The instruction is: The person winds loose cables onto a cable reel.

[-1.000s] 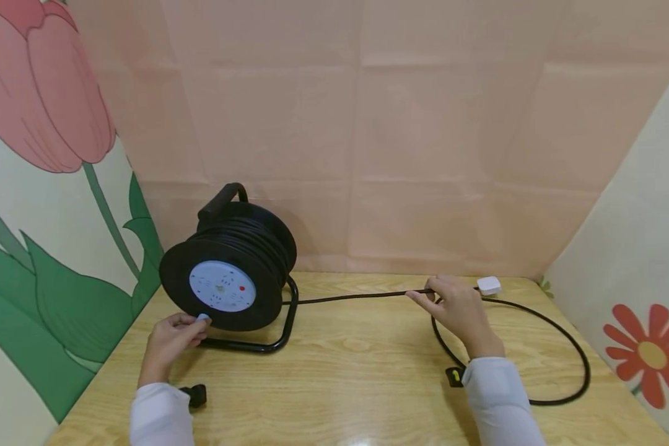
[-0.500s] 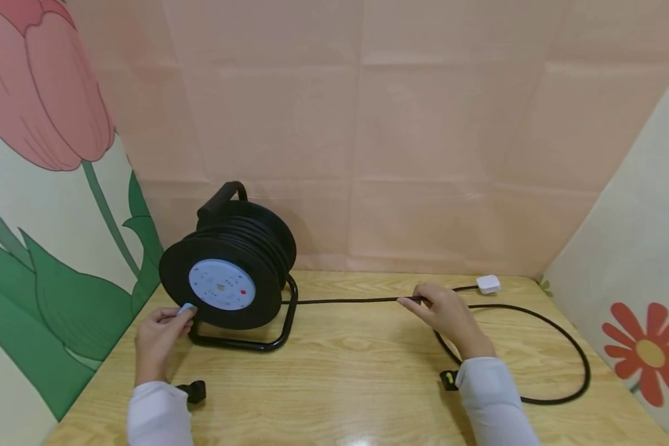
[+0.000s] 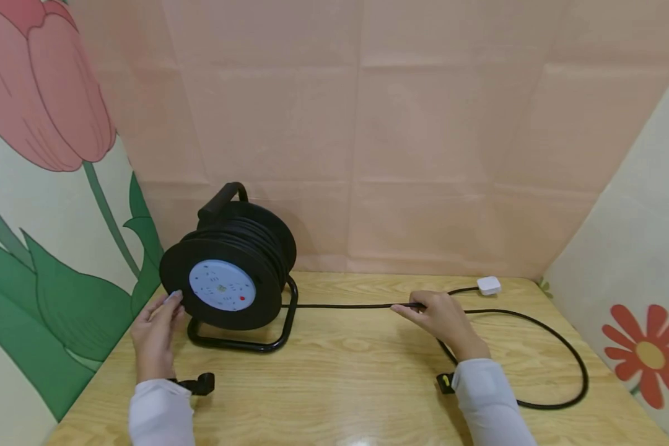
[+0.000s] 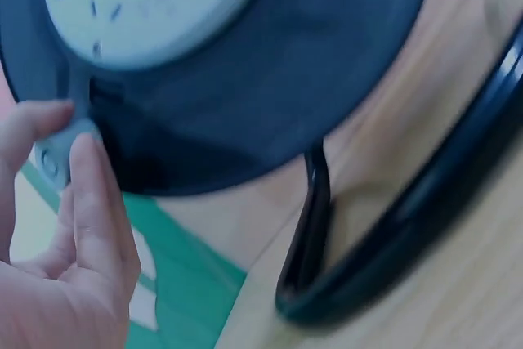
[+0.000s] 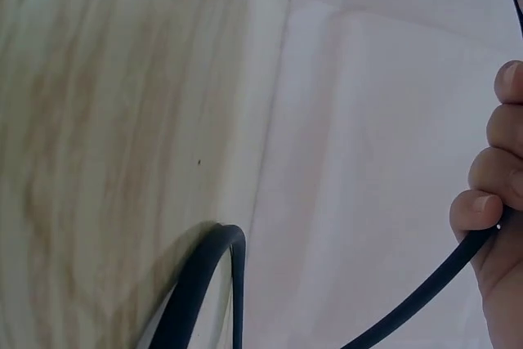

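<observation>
The wooden table [image 3: 357, 378] holds it all. On its left part, the big black reel [image 3: 223, 266] stands on its bent bar. The black cord [image 3: 340, 306] comes out on the reel's right side and runs in a straight line, left to right, to the right hand [image 3: 446, 319]. That hand has its fingers curled round the cord, with no gap to spare. Past it, the cord makes a loop on the table. The left hand [image 3: 155, 337] is the one next to the reel. It pinches the small knob [image 4: 55, 154] with its fingertips, at the left edge of the reel's front. So the reel sits between the two hands, touching-close to the left one and well apart from the right.
</observation>
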Demonstrator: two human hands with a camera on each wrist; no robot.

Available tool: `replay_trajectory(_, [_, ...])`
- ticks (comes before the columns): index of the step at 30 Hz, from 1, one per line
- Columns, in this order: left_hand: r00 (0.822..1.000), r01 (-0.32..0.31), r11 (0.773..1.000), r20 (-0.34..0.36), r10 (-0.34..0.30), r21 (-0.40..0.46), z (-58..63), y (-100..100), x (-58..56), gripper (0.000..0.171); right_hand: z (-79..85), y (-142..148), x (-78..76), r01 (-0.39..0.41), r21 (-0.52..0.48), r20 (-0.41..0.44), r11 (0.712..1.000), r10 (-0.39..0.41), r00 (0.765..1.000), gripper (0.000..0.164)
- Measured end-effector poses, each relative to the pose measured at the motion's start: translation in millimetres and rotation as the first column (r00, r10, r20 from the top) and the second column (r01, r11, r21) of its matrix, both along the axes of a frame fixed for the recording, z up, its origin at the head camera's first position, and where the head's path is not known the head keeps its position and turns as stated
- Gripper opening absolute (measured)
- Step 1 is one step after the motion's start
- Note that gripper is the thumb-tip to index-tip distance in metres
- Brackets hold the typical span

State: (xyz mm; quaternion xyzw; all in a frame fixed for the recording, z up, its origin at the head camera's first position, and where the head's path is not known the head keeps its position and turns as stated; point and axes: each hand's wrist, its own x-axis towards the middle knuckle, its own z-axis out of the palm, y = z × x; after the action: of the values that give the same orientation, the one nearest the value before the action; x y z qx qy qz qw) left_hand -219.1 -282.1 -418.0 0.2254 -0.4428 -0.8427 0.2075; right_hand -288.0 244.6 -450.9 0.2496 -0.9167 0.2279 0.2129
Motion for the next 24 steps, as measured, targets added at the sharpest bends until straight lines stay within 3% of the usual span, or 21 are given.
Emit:
replay_trajectory(5, [0.995, -0.02, 0.985, -0.091, 0.036, 0.172, 5.4, 10, -2.5, 0.022, -0.1, -2, 2.2, 0.004, -0.004, 0.014, 1.0, -0.003, 1.0, 0.038])
replay_trajectory(9, [0.975, -0.061, 0.962, -0.192, 0.115, 0.268, 7.5, 15, -4.3, 0.018, 0.3, 0, 2.5, 0.004, -0.01, 0.016, 1.0, -0.004, 1.0, 0.036])
replay_trajectory(15, [0.942, -0.108, 0.944, -0.271, 0.197, 0.311, 14.9, 21, -4.6, 0.023, 0.3, 2, 2.0, 0.019, -0.005, -0.008, 1.0, -0.019, 1.0, 0.034])
replay_trajectory(24, [0.918, -0.092, 0.943, -0.339, 0.205, 0.32, 28.0, 24, -1.2, 0.022, 0.6, 1, -1.0, 0.013, 0.015, -0.049, 1.0, -0.013, 0.999, 0.029])
